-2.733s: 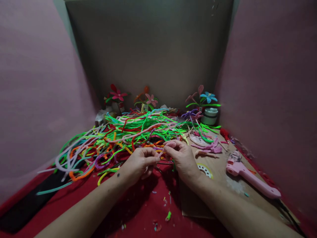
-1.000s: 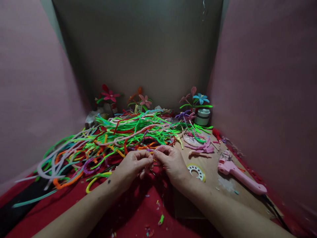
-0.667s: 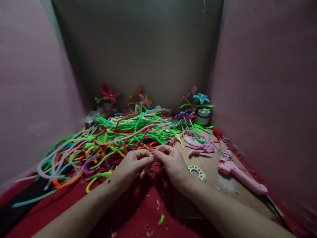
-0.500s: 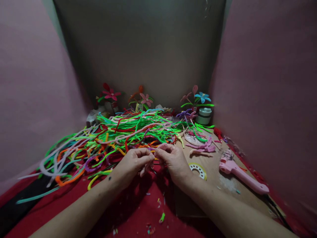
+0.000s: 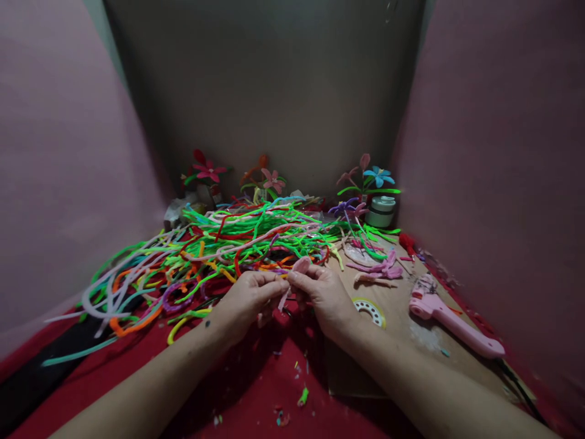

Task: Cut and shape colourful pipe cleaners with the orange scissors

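My left hand and my right hand meet fingertip to fingertip over the red cloth. Both pinch a small pink pipe-cleaner piece bent into a loop; its looped end sticks up above my right fingers and a short tail hangs down between the hands. Just beyond them lies a big heap of pipe cleaners in green, orange, red, white and purple.
A pink glue gun lies on the brown board at right, with a tape roll, pink petal pieces and a small white jar. Finished pipe-cleaner flowers stand along the back wall. Scraps dot the cloth.
The hands stay together, working the pink piece. Its looped end now stands clear above my right fingers and a tail shows between the hands. The view shifted slightly.
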A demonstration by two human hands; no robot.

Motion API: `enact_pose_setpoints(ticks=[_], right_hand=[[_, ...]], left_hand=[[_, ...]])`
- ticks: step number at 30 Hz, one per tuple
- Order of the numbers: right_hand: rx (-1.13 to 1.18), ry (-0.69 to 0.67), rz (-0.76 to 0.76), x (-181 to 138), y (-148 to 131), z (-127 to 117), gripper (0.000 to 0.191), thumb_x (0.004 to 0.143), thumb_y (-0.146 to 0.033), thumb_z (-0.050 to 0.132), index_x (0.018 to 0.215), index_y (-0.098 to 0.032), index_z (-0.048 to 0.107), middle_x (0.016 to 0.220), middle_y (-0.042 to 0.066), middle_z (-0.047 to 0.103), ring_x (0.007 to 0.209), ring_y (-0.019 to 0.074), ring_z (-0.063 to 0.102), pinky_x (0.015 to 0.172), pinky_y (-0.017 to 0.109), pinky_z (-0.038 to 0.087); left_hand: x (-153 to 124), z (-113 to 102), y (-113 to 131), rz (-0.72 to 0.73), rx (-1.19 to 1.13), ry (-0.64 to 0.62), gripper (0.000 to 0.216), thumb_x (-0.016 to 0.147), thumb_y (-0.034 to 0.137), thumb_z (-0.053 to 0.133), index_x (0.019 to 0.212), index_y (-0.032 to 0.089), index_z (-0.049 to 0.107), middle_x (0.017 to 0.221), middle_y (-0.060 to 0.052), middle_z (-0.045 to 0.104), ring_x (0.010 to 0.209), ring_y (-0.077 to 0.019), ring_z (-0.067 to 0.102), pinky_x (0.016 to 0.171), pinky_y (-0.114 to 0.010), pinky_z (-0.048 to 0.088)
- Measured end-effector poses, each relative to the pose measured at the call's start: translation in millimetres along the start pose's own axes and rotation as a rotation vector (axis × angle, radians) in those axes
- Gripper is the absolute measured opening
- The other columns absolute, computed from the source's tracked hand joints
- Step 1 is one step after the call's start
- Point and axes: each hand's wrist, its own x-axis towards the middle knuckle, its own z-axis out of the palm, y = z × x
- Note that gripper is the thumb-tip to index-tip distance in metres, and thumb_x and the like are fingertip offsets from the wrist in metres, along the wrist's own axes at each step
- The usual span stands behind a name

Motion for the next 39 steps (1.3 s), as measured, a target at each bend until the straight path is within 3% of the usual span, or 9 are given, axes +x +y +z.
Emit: enact_pose_setpoints(ticks=[3, 6, 10, 13, 17, 26, 32, 36, 39], right_hand=[[-0.016, -0.018, 0.027, 0, 0, -1, 0.023, 0.07, -0.033, 0.064, 0.063, -0.016, 0.052, 0.047, -0.007, 0.044, 0.038, 0.005, 0.033, 0.039, 0.021, 0.023], [-0.025, -0.07, 0.064, -1, -2, 0, 0.025, 0.069, -0.035, 0.065, 0.061, -0.015, 0.052, 0.044, -0.007, 0.044, 0.036, 0.0053, 0.034, 0.038, 0.021, 0.024], [-0.086, -0.168, 0.117, -3, -2, 1, 0.025, 0.066, -0.034, 0.067, 0.056, -0.014, 0.055, 0.043, -0.005, 0.047, 0.036, 0.0055, 0.037, 0.038, 0.02, 0.027], [-0.124, -0.232, 0.121, -4, 0, 2, 0.022, 0.066, -0.032, 0.067, 0.058, -0.013, 0.059, 0.045, -0.003, 0.05, 0.037, 0.0064, 0.04, 0.038, 0.02, 0.03], [-0.115, -0.235, 0.127, -4, 0, 3, 0.019, 0.068, -0.029, 0.065, 0.059, -0.012, 0.06, 0.048, -0.002, 0.055, 0.038, 0.0067, 0.045, 0.04, 0.02, 0.035], [-0.111, -0.253, 0.165, -6, -2, 3, 0.027, 0.07, -0.033, 0.063, 0.053, -0.013, 0.056, 0.047, 0.0, 0.056, 0.036, 0.0064, 0.043, 0.034, 0.018, 0.031], [-0.103, -0.269, 0.114, -5, 0, 3, 0.026, 0.073, -0.035, 0.061, 0.061, -0.011, 0.061, 0.049, 0.0, 0.055, 0.038, 0.0057, 0.042, 0.035, 0.018, 0.03], [-0.095, -0.106, 0.099, -7, -6, 6, 0.022, 0.068, -0.034, 0.065, 0.075, -0.014, 0.06, 0.053, -0.003, 0.053, 0.04, 0.0064, 0.043, 0.034, 0.017, 0.031], [-0.158, 0.01, 0.004, -7, -9, 6, 0.028, 0.068, -0.037, 0.066, 0.087, -0.016, 0.061, 0.062, -0.003, 0.056, 0.041, 0.0053, 0.041, 0.034, 0.017, 0.029]], left_hand=[[1, -1, -1, 0.039, -0.019, 0.037, 0.033, 0.077, 0.041, 0.056, 0.058, 0.015, 0.05, 0.043, 0.006, 0.041, 0.035, -0.0048, 0.032, 0.035, -0.019, 0.024], [3, -3, -1, 0.078, -0.04, 0.078, 0.026, 0.077, 0.041, 0.057, 0.076, 0.015, 0.059, 0.05, 0.004, 0.05, 0.038, -0.0058, 0.039, 0.038, -0.019, 0.029], [1, -2, 1, 0.082, -0.109, 0.029, 0.027, 0.075, 0.037, 0.061, 0.089, 0.014, 0.064, 0.064, -0.003, 0.063, 0.049, -0.0114, 0.054, 0.046, -0.022, 0.039], [-2, 1, 6, 0.078, -0.13, -0.005, 0.024, 0.073, 0.034, 0.063, 0.085, 0.013, 0.065, 0.061, -0.004, 0.064, 0.052, -0.0157, 0.059, 0.052, -0.026, 0.045], [-5, 3, 10, 0.133, -0.087, 0.175, 0.019, 0.069, 0.031, 0.068, 0.072, 0.013, 0.064, 0.06, -0.001, 0.061, 0.053, -0.0108, 0.054, 0.052, -0.022, 0.043], [-4, -1, 8, 0.177, -0.021, 0.27, 0.022, 0.072, 0.036, 0.064, 0.078, 0.014, 0.063, 0.063, 0.002, 0.057, 0.052, -0.0075, 0.047, 0.05, -0.02, 0.037], [-3, -2, 4, 0.107, 0.003, 0.099, 0.028, 0.078, 0.041, 0.056, 0.082, 0.014, 0.062, 0.055, 0.0, 0.057, 0.047, -0.0094, 0.047, 0.045, -0.021, 0.032], [-2, -4, 5, 0.111, 0.02, 0.121, 0.025, 0.075, 0.039, 0.059, 0.073, 0.014, 0.061, 0.054, 0.001, 0.055, 0.045, -0.0079, 0.044, 0.045, -0.021, 0.031], [-2, -4, 6, 0.084, 0.051, 0.092, 0.025, 0.072, 0.037, 0.062, 0.063, 0.014, 0.057, 0.052, 0.003, 0.05, 0.044, -0.007, 0.041, 0.044, -0.02, 0.03]])
